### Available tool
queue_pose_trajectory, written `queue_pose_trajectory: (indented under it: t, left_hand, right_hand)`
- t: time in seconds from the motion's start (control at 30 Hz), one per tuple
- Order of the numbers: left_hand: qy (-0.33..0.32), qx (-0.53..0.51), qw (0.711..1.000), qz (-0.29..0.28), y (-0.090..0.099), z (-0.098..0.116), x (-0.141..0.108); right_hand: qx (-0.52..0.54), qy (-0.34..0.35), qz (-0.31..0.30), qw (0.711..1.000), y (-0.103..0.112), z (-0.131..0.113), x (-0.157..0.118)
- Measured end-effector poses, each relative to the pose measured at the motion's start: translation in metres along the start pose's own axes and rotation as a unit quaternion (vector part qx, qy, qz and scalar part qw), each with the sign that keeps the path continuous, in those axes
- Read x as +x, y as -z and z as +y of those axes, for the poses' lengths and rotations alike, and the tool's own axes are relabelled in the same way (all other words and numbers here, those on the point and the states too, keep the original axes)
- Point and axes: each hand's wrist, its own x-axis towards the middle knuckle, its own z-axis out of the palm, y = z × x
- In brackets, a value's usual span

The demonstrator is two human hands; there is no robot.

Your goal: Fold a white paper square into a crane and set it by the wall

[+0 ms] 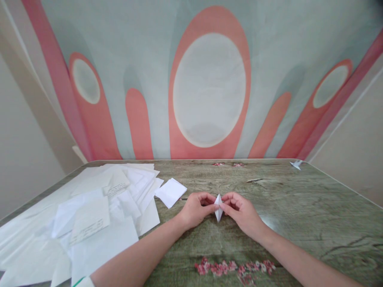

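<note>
Judging from afar, I'd call the small white folded-paper diamond (219, 215), pinched by left hand (195, 208) and right hand (244, 212) over the greyish-brown wood-grain desk (302, 209), light and crushable, best held by its side edges.

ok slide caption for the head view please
Left hand and right hand pinch a folded paper at a wood-grain table, sheets piled at left.

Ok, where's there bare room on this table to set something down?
Widest: the tabletop right of the right hand, up to the small white piece in the far right corner. Another lies between the square sheets and that piece. The left side is crowded with loose papers.
</note>
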Motion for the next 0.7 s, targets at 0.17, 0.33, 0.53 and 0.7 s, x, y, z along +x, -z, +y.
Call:
queue_pose_trajectory:
  t: [0.17,0.33,0.53,0.7]
  left_hand:
    - [-0.006,0.002,1.0,-0.013,-0.003,0.006,-0.002]
    - [-0.014,-0.039,0.999,0.008,-0.005,0.006,-0.002]
    - [-0.038,-0.065,0.996,0.051,-0.002,0.002,0.0]
    - [-0.045,-0.072,0.995,0.049,-0.003,0.002,-0.001]
  right_hand:
    - [-0.012,0.013,0.007,1.0,-0.001,0.002,-0.001]
    - [0.018,0.001,-0.01,1.0,-0.003,-0.004,-0.001]
    - [-0.037,0.009,-0.041,0.998,-0.006,-0.013,-0.003]
    - [-0.122,0.023,-0.042,0.991,-0.006,-0.013,-0.003]
